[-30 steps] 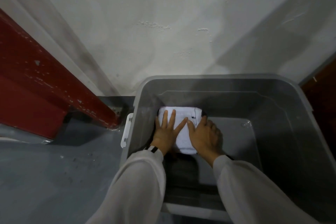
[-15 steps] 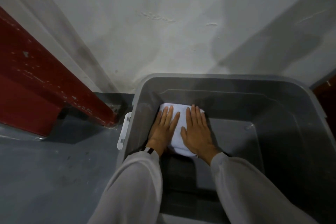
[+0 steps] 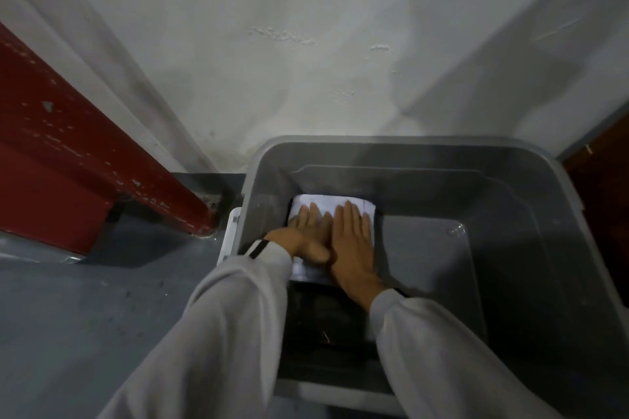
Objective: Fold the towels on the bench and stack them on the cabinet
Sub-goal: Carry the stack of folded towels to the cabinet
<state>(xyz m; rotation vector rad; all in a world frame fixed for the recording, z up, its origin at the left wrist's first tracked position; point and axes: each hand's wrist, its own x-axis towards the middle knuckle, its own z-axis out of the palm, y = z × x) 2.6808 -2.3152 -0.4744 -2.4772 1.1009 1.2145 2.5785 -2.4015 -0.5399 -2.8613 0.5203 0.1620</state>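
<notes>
A folded white towel point(image 3: 326, 206) lies at the far left of the floor of a grey plastic bin point(image 3: 442, 146). My left hand point(image 3: 306, 235) rests flat on the towel's left half, fingers straight. Beside it, my right hand point(image 3: 352, 245) presses flat on the right half, fingers straight and pointing away from me. The two hands touch each other and hide most of the towel. Something dark point(image 3: 326, 313) lies in the bin just in front of the towel; what it is cannot be made out.
The bin stands on a grey surface point(image 3: 85, 316) against a white wall point(image 3: 306, 44). A white latch point(image 3: 231, 235) sticks out from the bin's left side. A red beam point(image 3: 85, 146) runs diagonally at the left. The right part of the bin's floor point(image 3: 425, 265) is bare.
My hands have shifted closer together on the towel and now lie flat side by side; the right hand's fingers, curled a second ago, are straight.
</notes>
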